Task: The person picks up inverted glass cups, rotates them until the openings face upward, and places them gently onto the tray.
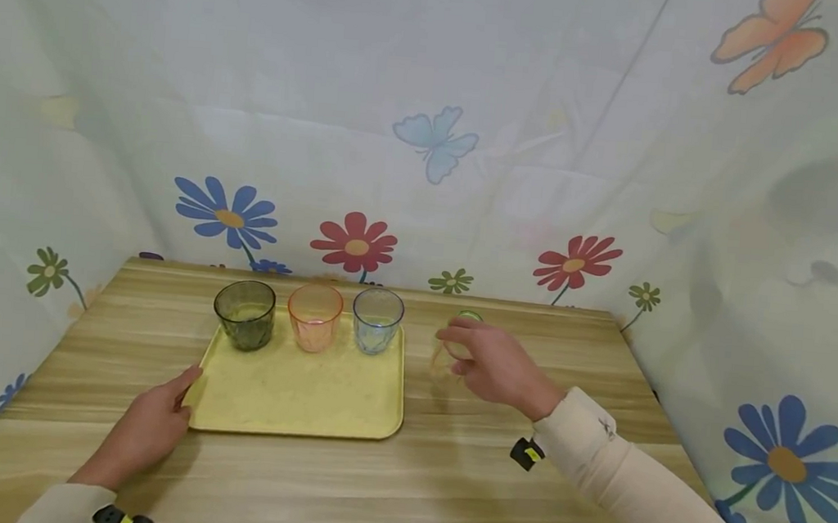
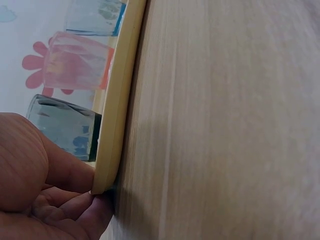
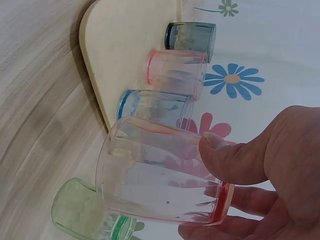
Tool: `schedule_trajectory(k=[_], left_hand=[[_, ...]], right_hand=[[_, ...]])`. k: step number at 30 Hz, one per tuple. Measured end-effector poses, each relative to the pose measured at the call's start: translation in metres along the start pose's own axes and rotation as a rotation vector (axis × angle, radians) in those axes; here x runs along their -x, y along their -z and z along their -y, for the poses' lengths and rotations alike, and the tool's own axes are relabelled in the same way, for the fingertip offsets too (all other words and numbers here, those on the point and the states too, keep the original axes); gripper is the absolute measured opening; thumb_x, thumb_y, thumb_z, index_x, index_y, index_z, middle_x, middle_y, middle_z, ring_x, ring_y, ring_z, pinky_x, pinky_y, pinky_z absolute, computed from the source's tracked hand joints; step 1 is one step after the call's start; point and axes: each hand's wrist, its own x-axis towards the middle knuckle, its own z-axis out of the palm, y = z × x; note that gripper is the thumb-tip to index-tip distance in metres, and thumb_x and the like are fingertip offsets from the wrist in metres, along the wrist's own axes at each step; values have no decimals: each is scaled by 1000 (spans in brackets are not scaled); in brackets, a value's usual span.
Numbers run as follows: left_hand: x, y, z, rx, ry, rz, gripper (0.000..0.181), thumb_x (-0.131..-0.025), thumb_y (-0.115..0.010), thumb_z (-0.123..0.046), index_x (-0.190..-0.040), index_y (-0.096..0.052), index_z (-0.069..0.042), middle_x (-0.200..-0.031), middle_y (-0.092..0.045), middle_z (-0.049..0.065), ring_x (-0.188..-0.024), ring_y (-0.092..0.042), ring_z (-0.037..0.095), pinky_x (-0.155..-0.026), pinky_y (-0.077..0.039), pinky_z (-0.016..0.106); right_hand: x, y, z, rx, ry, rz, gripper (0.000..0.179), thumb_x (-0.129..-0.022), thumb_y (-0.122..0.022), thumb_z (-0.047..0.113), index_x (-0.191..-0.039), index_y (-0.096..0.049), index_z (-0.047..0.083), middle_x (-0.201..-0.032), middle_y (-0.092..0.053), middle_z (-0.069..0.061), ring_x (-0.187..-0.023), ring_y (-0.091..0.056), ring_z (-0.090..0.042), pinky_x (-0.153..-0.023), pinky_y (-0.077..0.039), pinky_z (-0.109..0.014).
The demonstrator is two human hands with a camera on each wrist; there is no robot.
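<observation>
My left hand pinches the left edge of a yellow tray; in the left wrist view the thumb lies on the rim and fingers reach under it. Along the tray's far side stand a dark grey-green cup, a pink cup and a blue cup. To the right of the tray, my right hand grips a clear reddish cup by its thick red end, which points up. Behind that cup is a green cup, largely hidden in the head view.
The tray lies on a wood-grain table. A white curtain printed with flowers and butterflies hangs behind the table and along both sides. Each wrist wears a black strap.
</observation>
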Motion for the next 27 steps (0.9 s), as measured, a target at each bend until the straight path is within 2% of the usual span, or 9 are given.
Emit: schedule_trajectory(k=[4,11,27], left_hand=[[0,0,0,-7,4,0,64,-97,-50,1,-156,-30,14,-151,-41,43,-138,-44,60,-102,-48,68],[-1,0,0,-14,2,-7,64,-97,-51,1,-156,-31,14,-150,-42,43,-137,-46,60,-101,-49,68],[-1,-1,-1,-26,-1,-10,64,-97,-51,1,-156,-31,14,-152,-40,42,-135,-48,59,-98,-51,66]], right_hand=[[-4,-2,3,1,8,-1,43,-93,-73,3,-135,-70,8,-144,-65,-16,-131,-65,-33,-107,-56,-49],[-7,-4,6,-13,28,-6,43,-92,-72,1,-135,-70,8,-145,-65,-17,-134,-63,-34,-107,-56,-50],[-19,-7,19,-10,71,-12,43,-91,-72,0,-133,-71,10,-143,-66,-14,-130,-67,-31,-109,-55,-48]])
